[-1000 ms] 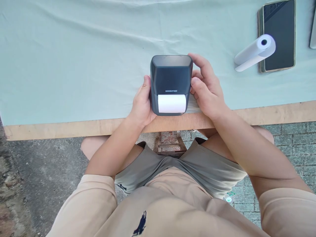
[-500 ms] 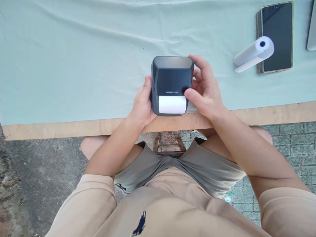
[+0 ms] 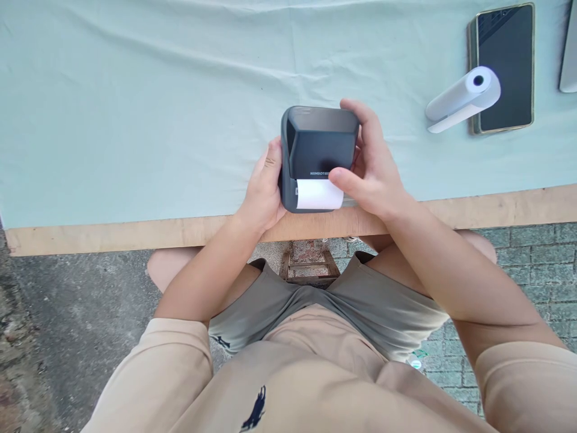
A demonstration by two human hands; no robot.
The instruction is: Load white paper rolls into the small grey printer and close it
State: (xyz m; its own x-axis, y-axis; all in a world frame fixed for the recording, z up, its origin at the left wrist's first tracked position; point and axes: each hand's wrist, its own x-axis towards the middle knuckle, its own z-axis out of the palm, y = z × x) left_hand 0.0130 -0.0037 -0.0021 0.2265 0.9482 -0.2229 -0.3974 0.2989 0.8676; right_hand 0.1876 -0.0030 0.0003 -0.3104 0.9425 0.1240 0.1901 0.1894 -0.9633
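Note:
Between my two hands, over the table's near edge, is a dark label printer with pale lettering on its lid. The lid looks slightly raised along its left side. A strip of white label paper sticks out below the lid toward me. My left hand is wrapped round the printer's left side, thumb along the edge and the other fingers hidden beneath. On the opposite side, my right hand grips the lid, fingers at the far right corner and thumb on its front edge just above the paper.
To the right, a white paper roll lies with one end over a dark-screened phone. The corner of a grey object shows at the far right. A pale green cloth covers the table, whose wooden edge runs before me.
The printer has shifted slightly right and tilted, and a gap now shows at the lid's left side. My right thumb has moved left along the lid's front edge.

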